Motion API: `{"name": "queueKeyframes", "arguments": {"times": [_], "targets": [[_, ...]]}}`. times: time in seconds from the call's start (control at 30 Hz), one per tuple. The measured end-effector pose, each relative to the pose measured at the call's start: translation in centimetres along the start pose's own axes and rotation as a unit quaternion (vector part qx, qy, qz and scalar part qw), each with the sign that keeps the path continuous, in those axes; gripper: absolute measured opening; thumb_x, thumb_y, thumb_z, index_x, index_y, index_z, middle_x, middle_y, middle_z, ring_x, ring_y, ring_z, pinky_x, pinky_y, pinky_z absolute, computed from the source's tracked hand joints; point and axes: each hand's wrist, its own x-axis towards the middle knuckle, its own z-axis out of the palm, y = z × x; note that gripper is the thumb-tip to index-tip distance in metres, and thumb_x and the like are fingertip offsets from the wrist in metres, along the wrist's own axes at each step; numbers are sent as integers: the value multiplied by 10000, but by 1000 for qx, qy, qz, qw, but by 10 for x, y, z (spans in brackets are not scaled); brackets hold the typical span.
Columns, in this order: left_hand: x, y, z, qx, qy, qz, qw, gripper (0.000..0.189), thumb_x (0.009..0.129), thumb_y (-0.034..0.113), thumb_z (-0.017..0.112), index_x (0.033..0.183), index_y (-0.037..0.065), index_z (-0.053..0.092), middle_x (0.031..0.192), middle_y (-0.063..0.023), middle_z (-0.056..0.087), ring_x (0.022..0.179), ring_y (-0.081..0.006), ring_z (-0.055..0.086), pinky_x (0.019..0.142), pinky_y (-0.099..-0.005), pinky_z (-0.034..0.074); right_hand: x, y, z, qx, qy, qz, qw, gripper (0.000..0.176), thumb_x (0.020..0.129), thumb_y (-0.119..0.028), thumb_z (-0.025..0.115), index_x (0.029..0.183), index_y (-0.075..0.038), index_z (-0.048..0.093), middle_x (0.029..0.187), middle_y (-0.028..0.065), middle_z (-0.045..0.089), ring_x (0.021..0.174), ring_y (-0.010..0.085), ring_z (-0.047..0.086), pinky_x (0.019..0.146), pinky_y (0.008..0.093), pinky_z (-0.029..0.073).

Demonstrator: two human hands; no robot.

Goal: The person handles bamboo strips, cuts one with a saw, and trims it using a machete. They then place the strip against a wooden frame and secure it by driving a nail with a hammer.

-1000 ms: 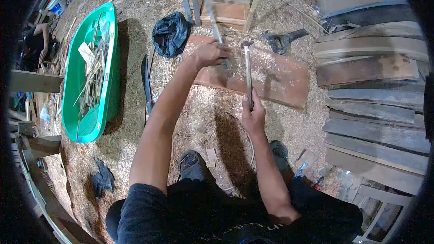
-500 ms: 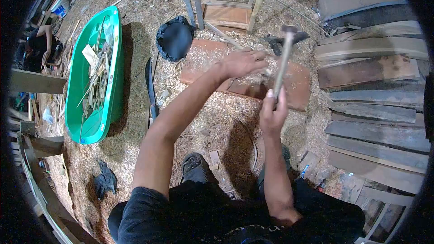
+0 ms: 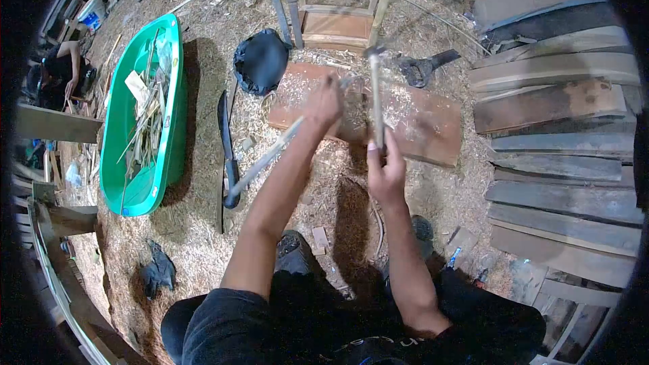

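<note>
My right hand [image 3: 387, 174] is closed around the wooden handle of a hammer [image 3: 376, 98], whose dark head is raised at the top. Blurred by motion, my left hand [image 3: 323, 103] is closed on a long pale stick [image 3: 270, 153], which slants from beside the machete's handle up toward the board. Both hands are over or near a reddish wooden board [image 3: 433, 136] on the ground, strewn with shavings. A dark block [image 3: 353, 120] sits at the board's middle, between my hands.
To the left are a green tub [image 3: 175, 105] of wood scraps, a machete [image 3: 224, 128] and a black bag-lined container [image 3: 261, 61]. Planks [image 3: 564, 192] line the right side. Another person [image 3: 64, 71] is at the far left. A dark tool [image 3: 422, 69] rests behind the board.
My left hand has moved left from over the board and now grips the stick. The hammer and my right hand have shifted left, uncovering more of the dark tool.
</note>
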Motion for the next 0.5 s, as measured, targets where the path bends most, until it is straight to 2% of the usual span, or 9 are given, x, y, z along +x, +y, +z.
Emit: {"name": "queueKeyframes", "arguments": {"times": [0.03, 0.07, 0.13, 0.2, 0.23, 0.33, 0.43, 0.5], "targets": [[-5, -13, 4, 28, 9, 12, 999, 379, 941, 179, 499, 1284, 16, 504, 1266, -165, 540, 1071, -396, 601, 892, -515, 501, -8, 6, 5, -3, -20, 40, 999, 474, 985, -220, 560, 1368, 43, 464, 1030, 262, 680, 952, 384, 690, 812, 433, 525], [-10, -27, 9, 56, 18, 23, 998, 376, 936, 180, 506, 1279, 25, 512, 1253, -150, 541, 1099, -375, 580, 904, -500, 487, -13, 13, 8, 19, -52, 110, 992, 464, 976, -201, 558, 1364, 39, 473, 1009, 257, 681, 904, 388, 692, 787, 437, 534], [-21, -41, 14, 101, 47, 26, 993, 371, 930, 181, 512, 1276, 49, 528, 1228, -125, 544, 1135, -333, 541, 920, -469, 455, -14, 3, 11, 17, -84, 161, 983, 469, 970, -185, 542, 1371, 47, 468, 1013, 270, 676, 899, 402, 686, 786, 443, 534], [-25, -49, 22, 135, 92, 16, 986, 370, 927, 181, 511, 1281, 79, 543, 1203, -104, 546, 1154, -288, 503, 927, -439, 419, -16, 11, 17, -7, -105, 151, 983, 476, 968, -178, 531, 1379, 51, 460, 1015, 284, 672, 909, 411, 684, 787, 447, 534], [-25, -53, 25, 102, 151, 19, 983, 330, 897, 216, 581, 1210, 121, 628, 1157, -87, 575, 1095, -267, 533, 904, -441, 409, -16, 16, 20, -22, -114, 143, 983, 479, 967, -175, 526, 1383, 53, 456, 1016, 291, 670, 915, 415, 683, 787, 449, 534], [-30, -49, 27, -54, 205, -7, 977, 229, 841, 221, 682, 1042, 118, 719, 1079, -93, 630, 1013, -322, 573, 907, -438, 422, -12, 26, 24, -61, -107, 72, 990, 492, 969, -169, 504, 1400, 60, 438, 1054, 315, 656, 964, 438, 671, 806, 461, 533], [-25, -56, 33, -140, 252, 3, 957, 176, 786, 202, 743, 936, 111, 745, 1019, -108, 670, 998, -342, 598, 882, -441, 447, -8, 32, 30, -50, -101, 83, 990, 496, 992, -239, 506, 1427, -9, 452, 787, 186, 639, 691, 288, 655, 661, 406, 510], [-25, -59, 35, -132, 239, -9, 962, 193, 781, 199, 747, 953, 112, 743, 1021, -114, 680, 986, -358, 609, 866, -441, 460, -8, 32, 33, -74, -99, 77, 989, 497, 993, -239, 506, 1423, 4, 455, 799, 201, 646, 701, 306, 662, 671, 416, 512]]}}
